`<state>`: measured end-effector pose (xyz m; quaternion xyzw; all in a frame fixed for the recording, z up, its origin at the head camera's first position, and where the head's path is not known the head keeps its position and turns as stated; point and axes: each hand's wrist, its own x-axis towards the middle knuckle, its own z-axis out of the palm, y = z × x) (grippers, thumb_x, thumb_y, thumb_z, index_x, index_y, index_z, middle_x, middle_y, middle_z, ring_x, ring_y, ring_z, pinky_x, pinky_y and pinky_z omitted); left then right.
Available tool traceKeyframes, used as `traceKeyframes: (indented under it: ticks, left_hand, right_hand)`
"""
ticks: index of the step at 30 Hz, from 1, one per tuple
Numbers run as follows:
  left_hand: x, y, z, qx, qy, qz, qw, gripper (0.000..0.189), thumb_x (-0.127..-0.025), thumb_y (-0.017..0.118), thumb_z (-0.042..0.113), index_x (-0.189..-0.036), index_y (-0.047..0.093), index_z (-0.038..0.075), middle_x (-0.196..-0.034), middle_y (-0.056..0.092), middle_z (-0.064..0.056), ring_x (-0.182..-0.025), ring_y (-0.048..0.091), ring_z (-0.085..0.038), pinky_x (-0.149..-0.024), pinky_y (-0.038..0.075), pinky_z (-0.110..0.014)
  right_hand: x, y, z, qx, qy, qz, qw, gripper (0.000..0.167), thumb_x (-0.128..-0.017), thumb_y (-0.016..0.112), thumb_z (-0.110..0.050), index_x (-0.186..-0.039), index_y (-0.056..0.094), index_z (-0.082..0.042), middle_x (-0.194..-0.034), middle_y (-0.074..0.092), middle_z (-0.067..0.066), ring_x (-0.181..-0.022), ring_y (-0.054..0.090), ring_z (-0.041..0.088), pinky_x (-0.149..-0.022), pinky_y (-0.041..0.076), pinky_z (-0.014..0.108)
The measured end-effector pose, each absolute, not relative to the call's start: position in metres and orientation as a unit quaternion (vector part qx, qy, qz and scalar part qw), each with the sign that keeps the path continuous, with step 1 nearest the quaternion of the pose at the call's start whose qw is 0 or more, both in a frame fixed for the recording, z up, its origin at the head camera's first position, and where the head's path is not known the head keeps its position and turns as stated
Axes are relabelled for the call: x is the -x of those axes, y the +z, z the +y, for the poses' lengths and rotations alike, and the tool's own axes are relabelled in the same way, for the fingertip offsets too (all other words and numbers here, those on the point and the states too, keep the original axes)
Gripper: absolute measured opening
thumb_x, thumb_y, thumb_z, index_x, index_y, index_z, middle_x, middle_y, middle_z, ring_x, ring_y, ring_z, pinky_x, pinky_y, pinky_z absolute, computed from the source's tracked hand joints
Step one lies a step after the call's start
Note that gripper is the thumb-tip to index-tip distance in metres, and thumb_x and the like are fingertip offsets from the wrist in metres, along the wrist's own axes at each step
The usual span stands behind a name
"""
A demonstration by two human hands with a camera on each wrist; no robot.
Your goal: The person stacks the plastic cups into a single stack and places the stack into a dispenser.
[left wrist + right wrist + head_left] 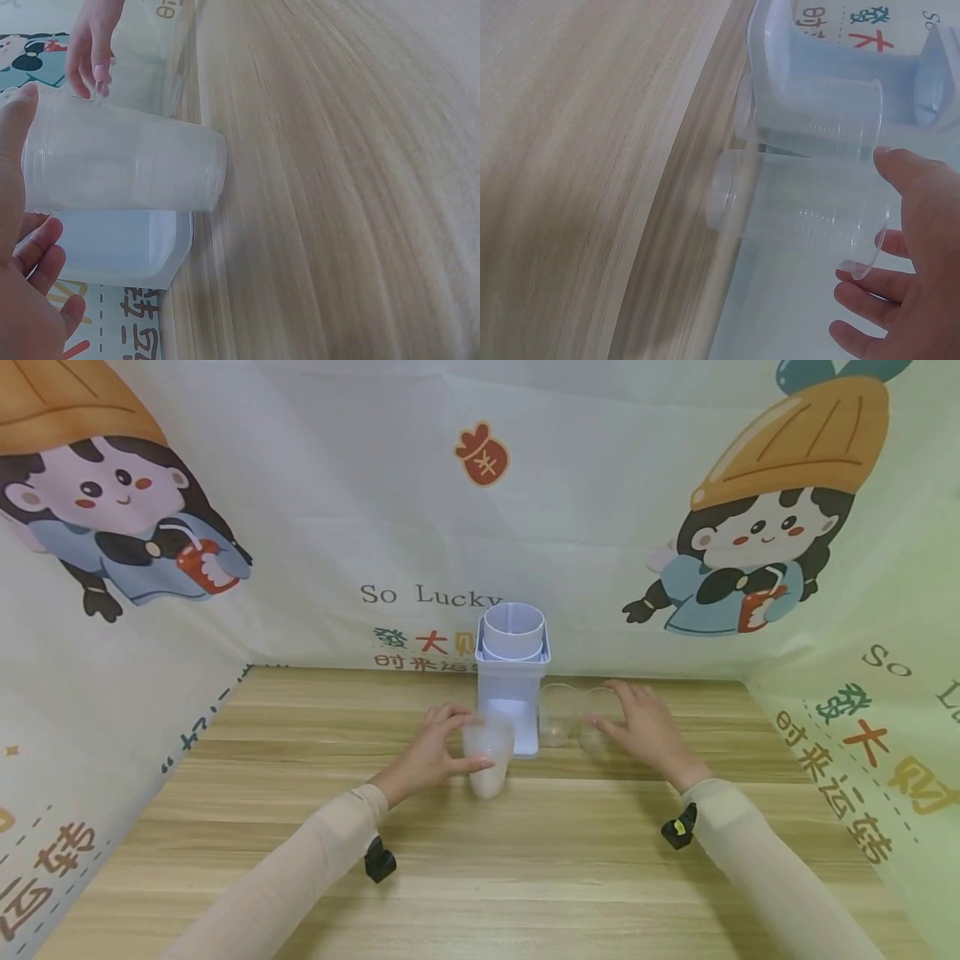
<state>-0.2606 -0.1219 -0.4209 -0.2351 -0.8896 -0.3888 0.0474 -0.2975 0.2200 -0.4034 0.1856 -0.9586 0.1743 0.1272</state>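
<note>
In the head view my left hand (435, 752) grips a milky translucent plastic cup (489, 760), thumb in front and index finger near the rim. The left wrist view shows this cup (127, 157) close over the wooden table, its other fingers (46, 251) loosely bent below. My right hand (645, 727) holds a clear plastic cup (596, 735) by its rim between thumb and fingers. Beside it stands a second clear cup (817, 112), next to a pale plastic stand (510, 685) with a round tube (513, 631) on top.
The wooden table (562, 860) runs back to a printed cloth backdrop (390, 510), which also rises at both sides. Close in front of the back cloth stands the pale stand, with the milky cup overlapping its base in the head view.
</note>
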Motion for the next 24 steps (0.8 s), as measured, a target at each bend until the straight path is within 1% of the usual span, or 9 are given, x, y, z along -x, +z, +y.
traceKeyframes:
  ticks: [9, 16, 24]
  left_hand:
    - [0.261, -0.42, -0.122, 0.237, -0.391, -0.888, 0.048, 0.069, -0.076, 0.086, 0.035, -0.132, 0.06, 0.005, -0.136, 0.05, -0.012, -0.131, 0.04, -0.032, -0.11, 0.041, -0.055]
    - [0.26, -0.42, -0.122, 0.234, -0.391, -0.889, 0.045, 0.069, -0.076, 0.086, 0.036, -0.132, 0.06, 0.005, -0.136, 0.05, -0.012, -0.131, 0.04, -0.031, -0.11, 0.041, -0.054]
    - [0.26, -0.42, -0.122, 0.232, -0.394, -0.888, 0.043, 0.068, -0.076, 0.086, 0.036, -0.131, 0.06, 0.005, -0.137, 0.05, -0.012, -0.132, 0.039, -0.031, -0.111, 0.04, -0.055]
  right_hand:
    - [0.295, -0.401, 0.224, -0.184, 0.172, -0.959, 0.129, 0.068, -0.095, 0.063, -0.042, -0.143, 0.043, 0.002, -0.143, 0.05, 0.026, -0.131, 0.047, 0.046, -0.112, 0.035, 0.061]
    - [0.287, -0.4, 0.225, -0.184, 0.179, -0.959, 0.118, 0.068, -0.095, 0.062, -0.042, -0.144, 0.042, 0.001, -0.144, 0.049, 0.026, -0.133, 0.045, 0.047, -0.113, 0.032, 0.063]
    - [0.276, -0.397, 0.22, -0.201, 0.167, -0.957, 0.123, 0.069, -0.095, 0.062, -0.044, -0.144, 0.043, 0.0, -0.144, 0.05, 0.025, -0.133, 0.047, 0.046, -0.113, 0.034, 0.062]
